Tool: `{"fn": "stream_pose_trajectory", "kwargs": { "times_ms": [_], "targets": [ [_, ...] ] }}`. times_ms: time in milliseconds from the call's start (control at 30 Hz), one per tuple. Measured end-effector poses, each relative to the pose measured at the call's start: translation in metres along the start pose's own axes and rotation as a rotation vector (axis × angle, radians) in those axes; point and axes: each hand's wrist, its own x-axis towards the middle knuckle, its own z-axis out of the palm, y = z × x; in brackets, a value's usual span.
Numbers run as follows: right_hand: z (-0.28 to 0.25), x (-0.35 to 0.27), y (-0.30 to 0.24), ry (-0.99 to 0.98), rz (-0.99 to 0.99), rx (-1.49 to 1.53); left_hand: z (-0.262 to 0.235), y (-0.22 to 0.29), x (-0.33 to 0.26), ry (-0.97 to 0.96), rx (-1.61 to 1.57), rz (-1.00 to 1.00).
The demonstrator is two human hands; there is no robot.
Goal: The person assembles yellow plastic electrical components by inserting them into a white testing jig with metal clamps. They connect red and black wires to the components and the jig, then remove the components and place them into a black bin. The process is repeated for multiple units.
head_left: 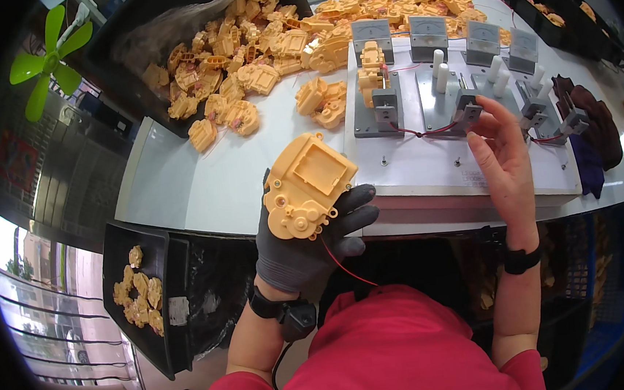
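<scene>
Bench (202,196), white, is carrying a fixture board (427,164) with four clamp stations, each backed by a grey meter (428,33). Beyond the board, a heap of yellow housings (243,61) is spilling out of a black tray (138,33) and spreading across the bench's far side. Left of and below the board, a bin (140,296) is holding a few similar housings. One housing (371,69) is sitting in the board's leftmost station; judging by this, one piece is loaded, the next is waiting in hand, and most of the heap is remaining.

Left hand (309,246), gloved grey, is gripping a yellow gearbox housing (304,188) just before the board's near-left corner, fingers closed around it, a red wire (343,266) trailing below. Right hand (503,158), bare, is reaching over the board with fingers loosely apart, fingertips touching the second clamp (466,109).

Whether the meters are reading is too small to tell; the dark objects right of the board are indistinct.
</scene>
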Motion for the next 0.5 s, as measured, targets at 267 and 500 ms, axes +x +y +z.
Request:
{"fn": "stream_pose_trajectory", "kwargs": {
  "times_ms": [267,500],
  "targets": [
    [-0.002,0.000,-0.003,-0.018,-0.005,-0.021,0.009,-0.002,0.004,-0.057,0.106,-0.011],
    [-0.005,0.002,-0.010,-0.051,0.050,0.063,0.042,0.022,0.022,-0.009,0.355,-0.107]
  ]
}}
